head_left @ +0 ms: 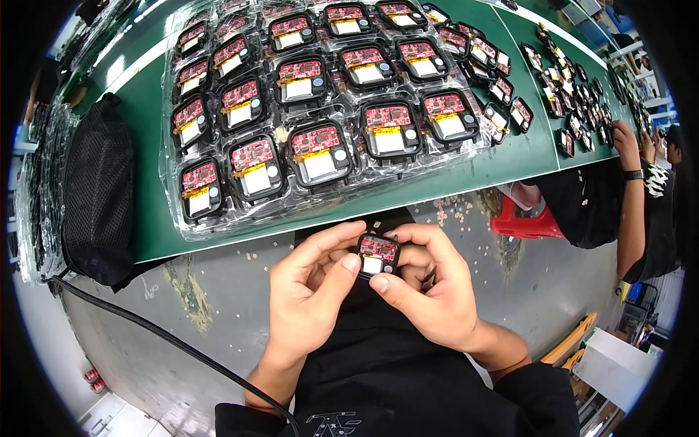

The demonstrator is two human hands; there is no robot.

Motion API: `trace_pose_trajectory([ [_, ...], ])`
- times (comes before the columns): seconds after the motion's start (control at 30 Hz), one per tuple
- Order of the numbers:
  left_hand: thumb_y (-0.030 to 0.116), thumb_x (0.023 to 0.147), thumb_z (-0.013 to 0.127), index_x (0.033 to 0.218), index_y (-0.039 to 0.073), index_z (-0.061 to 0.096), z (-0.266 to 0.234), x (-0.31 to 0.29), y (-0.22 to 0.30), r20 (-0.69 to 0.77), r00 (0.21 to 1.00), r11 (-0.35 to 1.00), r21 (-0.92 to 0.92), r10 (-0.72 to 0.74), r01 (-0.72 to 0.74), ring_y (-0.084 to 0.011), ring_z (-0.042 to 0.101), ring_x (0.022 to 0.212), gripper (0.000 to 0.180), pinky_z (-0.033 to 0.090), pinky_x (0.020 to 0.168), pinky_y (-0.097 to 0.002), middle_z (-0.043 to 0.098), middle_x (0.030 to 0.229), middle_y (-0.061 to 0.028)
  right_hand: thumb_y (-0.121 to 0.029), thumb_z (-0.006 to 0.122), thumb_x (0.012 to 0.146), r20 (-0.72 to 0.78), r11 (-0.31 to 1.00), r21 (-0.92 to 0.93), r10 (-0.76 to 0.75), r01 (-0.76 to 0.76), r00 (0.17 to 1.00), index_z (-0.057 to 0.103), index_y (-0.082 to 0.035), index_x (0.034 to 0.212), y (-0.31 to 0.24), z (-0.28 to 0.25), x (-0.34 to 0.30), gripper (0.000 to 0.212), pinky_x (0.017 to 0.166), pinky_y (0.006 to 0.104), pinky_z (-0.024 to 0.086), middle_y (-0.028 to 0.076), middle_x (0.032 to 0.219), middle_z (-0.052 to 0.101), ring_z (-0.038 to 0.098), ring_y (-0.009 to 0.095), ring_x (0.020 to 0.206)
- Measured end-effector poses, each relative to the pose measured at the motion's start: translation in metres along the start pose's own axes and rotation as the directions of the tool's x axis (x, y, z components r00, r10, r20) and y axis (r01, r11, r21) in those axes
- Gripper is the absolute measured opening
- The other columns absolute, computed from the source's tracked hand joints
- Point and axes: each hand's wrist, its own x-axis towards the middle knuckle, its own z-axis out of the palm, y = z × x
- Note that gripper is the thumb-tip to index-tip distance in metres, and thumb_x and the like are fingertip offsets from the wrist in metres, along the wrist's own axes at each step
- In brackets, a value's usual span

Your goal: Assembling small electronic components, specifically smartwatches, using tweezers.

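Observation:
Between my two hands, in front of my chest and just off the table edge, is a small black-framed device housing (379,252) with a red circuit board, a white battery block and a round grey disc showing. My left hand (312,284) grips its left side, thumb on the frame. On the other side my right hand (435,285) holds the lower right edge with thumb and fingers. A thin dark thing shows by the right fingers; its kind I cannot make out. Beyond my hands, similar housings (318,154) sit in rows in a clear plastic tray (191,231).
The green table (510,166) carries loose housings (497,89) to the tray's right and a farther pile (575,95). At left lie a black mesh bag (99,193) and stacked clear trays (36,204). A black cable (156,331) runs toward me. A co-worker's arm (632,211) reaches in at right, near a red stool (526,218).

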Motion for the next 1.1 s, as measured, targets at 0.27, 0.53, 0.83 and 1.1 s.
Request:
trace_pose_trajectory([
  [0.27, -0.009, 0.090, 0.065, 0.112, -0.003, 0.075, -0.008, 0.007, 0.011, 0.294, 0.857, 0.548, 0.671, 0.422, -0.500, -0.0142, 0.065, 0.088, 0.025, 0.052, 0.073, -0.0261, 0.072, 0.101, -0.0128, -0.008, 0.074, 0.092, 0.026, 0.927, -0.295, -0.236, 0.233, 0.971, 0.061, 0.001, 0.115, -0.002, -0.007, 0.010, 0.029, 0.045, 0.0224, 0.032, 0.006, 0.084, 0.074, 0.043, 0.000, 0.051],
  [0.53, -0.005, 0.088, 0.072, 0.115, -0.008, 0.069, -0.001, 0.000, -0.001, 0.075, 0.946, 0.894, 0.312, 0.315, -0.322, -0.0180, 0.067, 0.094, 0.027, 0.054, 0.083, -0.0272, 0.067, 0.105, -0.0154, -0.007, 0.075, 0.091, -0.103, 0.962, -0.110, -0.261, 0.250, 0.960, 0.066, 0.000, 0.108, 0.009, -0.001, 0.009, 0.020, 0.045, 0.0224, 0.034, 0.006, 0.085, 0.073, 0.045, 0.003, 0.051],
  [0.83, -0.001, 0.079, 0.082, 0.104, -0.002, 0.074, -0.008, 0.002, -0.007, 0.202, 0.779, 0.641, 0.466, 0.594, -0.610, -0.0242, 0.068, 0.080, 0.027, 0.054, 0.066, -0.0312, 0.071, 0.093, -0.0137, -0.006, 0.076, 0.089, -0.041, 0.831, -0.205, -0.536, 0.518, 0.843, 0.069, 0.001, 0.106, 0.010, 0.000, 0.012, 0.020, 0.049, 0.0216, 0.041, 0.012, 0.101, 0.072, 0.053, 0.006, 0.060],
  [1.1, -0.004, 0.071, 0.081, 0.103, -0.001, 0.074, -0.003, 0.001, -0.004, 0.282, 0.637, 0.450, 0.509, 0.717, -0.733, -0.0258, 0.069, 0.077, 0.033, 0.055, 0.065, -0.0319, 0.071, 0.092, -0.0117, -0.005, 0.076, 0.088, 0.018, 0.736, -0.222, -0.652, 0.639, 0.758, 0.068, 0.003, 0.104, 0.009, -0.004, 0.015, 0.019, 0.058, 0.0265, 0.055, 0.015, 0.100, 0.072, 0.069, 0.020, 0.072],
])
